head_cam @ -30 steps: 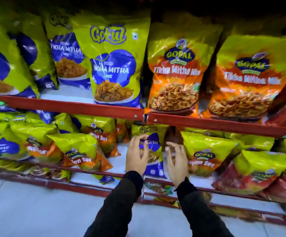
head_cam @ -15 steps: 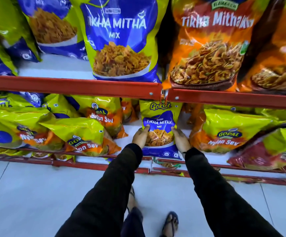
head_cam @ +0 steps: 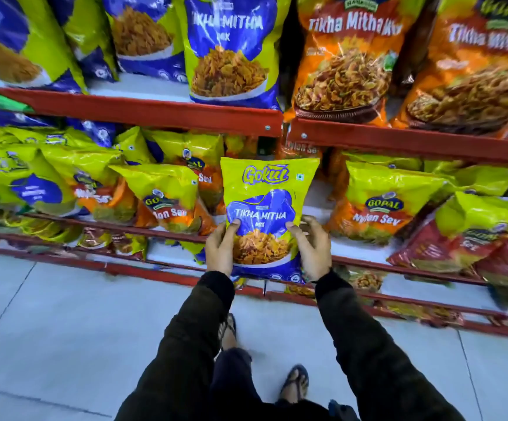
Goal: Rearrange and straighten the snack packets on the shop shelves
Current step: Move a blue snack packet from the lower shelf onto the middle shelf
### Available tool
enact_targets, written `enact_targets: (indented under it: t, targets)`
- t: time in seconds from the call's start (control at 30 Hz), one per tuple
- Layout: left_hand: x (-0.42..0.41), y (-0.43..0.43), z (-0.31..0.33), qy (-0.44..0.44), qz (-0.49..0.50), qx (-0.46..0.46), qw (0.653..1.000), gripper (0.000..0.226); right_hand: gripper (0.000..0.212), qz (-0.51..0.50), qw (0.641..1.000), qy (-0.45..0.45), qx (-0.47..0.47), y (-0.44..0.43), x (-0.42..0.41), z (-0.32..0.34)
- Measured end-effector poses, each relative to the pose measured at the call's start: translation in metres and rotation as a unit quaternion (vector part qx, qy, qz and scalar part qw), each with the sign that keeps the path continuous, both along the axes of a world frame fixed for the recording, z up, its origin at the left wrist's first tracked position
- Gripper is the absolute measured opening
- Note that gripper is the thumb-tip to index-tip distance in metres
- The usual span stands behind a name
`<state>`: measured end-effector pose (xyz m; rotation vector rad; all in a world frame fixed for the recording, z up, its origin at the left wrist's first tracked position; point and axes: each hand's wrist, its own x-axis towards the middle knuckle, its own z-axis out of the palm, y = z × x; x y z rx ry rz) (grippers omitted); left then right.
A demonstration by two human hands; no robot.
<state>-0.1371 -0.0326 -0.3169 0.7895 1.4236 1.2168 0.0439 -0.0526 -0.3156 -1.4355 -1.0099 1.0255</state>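
Note:
A small green and blue Gokul Tikha Mitha packet (head_cam: 266, 192) stands upright in front of the middle shelf (head_cam: 167, 230), held out from it. My left hand (head_cam: 219, 249) grips its lower left edge and my right hand (head_cam: 312, 247) grips its lower right edge. Green and orange Gopal Nylon Sev packets (head_cam: 380, 205) lean at mixed angles on the same shelf to both sides. On the upper shelf (head_cam: 155, 112) a large Gokul Tikha Mitha bag (head_cam: 230, 47) stands straight above the held packet.
Large orange Tikha Mitha bags (head_cam: 343, 62) fill the upper shelf on the right. Red packets (head_cam: 447, 247) lie tilted at the middle shelf's right end. A low bottom shelf (head_cam: 398, 305) holds more packets. My sandalled feet (head_cam: 295, 381) stand on the grey tiled floor.
Both hands closed on the small Gokul packet at the back of the middle shelf and pulled it forward and out, clear of the shelf front. My view dropped lower.

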Motion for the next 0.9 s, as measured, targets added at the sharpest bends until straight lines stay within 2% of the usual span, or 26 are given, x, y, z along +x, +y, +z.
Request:
enact_targets:
  t: [0.1, 0.2, 0.23, 0.37, 0.43, 0.53, 0.6, 0.67, 0.8, 0.9]
  targets:
    - [-0.022, -0.011, 0.031, -0.013, 0.045, 0.051, 0.998, 0.005, 0.034, 0.024, 0.998, -0.031, 0.045, 0.0, -0.021, 0.029]
    - [-0.049, -0.011, 0.071, -0.004, 0.072, 0.137, 0.988, 0.045, 0.043, 0.034, 0.99, -0.056, 0.122, 0.009, -0.048, 0.066]
    - [-0.057, -0.008, 0.084, 0.005, 0.08, 0.159, 0.984, 0.049, 0.042, 0.038, 0.988, -0.056, 0.141, 0.016, -0.055, 0.078]
    - [-0.089, 0.019, 0.133, 0.029, 0.105, 0.216, 0.97, 0.008, 0.041, 0.044, 0.975, -0.069, 0.206, 0.046, -0.088, 0.136]
    - [-0.107, 0.039, 0.16, 0.013, 0.111, 0.248, 0.962, 0.009, 0.041, 0.038, 0.967, -0.066, 0.242, 0.067, -0.107, 0.166]
    - [-0.133, 0.079, 0.199, -0.007, 0.112, 0.287, 0.951, 0.022, 0.043, 0.026, 0.956, -0.071, 0.285, 0.099, -0.132, 0.204]
    - [-0.148, 0.104, 0.223, -0.009, 0.108, 0.313, 0.943, 0.01, 0.046, 0.021, 0.952, -0.08, 0.296, 0.121, -0.151, 0.226]
    - [-0.161, 0.127, 0.241, -0.013, 0.096, 0.333, 0.938, 0.017, 0.048, 0.02, 0.951, -0.086, 0.295, 0.143, -0.168, 0.242]
    - [-0.186, 0.172, 0.254, 0.005, 0.062, 0.347, 0.936, 0.026, 0.051, 0.034, 0.947, -0.112, 0.298, 0.181, -0.196, 0.255]
    - [-0.2, 0.204, 0.246, 0.019, 0.034, 0.329, 0.943, 0.024, 0.048, 0.039, 0.953, -0.126, 0.273, 0.205, -0.212, 0.249]
